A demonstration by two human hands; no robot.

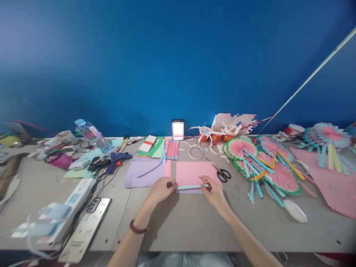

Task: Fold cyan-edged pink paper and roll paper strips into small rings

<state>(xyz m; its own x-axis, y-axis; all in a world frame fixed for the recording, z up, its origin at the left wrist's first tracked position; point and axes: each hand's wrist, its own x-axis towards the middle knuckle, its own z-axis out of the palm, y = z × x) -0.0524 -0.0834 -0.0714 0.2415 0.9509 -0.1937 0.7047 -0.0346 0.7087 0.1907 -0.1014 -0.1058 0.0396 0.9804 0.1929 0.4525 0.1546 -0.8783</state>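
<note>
A thin light-blue paper strip (191, 187) lies across the near edge of a pink paper sheet (194, 173) on the grey table (189, 222). My left hand (162, 189) pinches the strip's left end, fingers curled closed. The strip's right end is pinched by my right hand (213, 190). A bead bracelet (137, 228) sits on my left wrist. Black-handled scissors (221, 171) lie just right of the pink sheet, apart from my hands.
A lilac sheet (144, 172) lies left of the pink one. Paper fans (264, 163) with blue strips fill the right side. A glue gun (115, 159), power strip (75, 198), phone (94, 204) and bottle (90, 133) crowd the left. Red cups (217, 134) stand at the blue wall.
</note>
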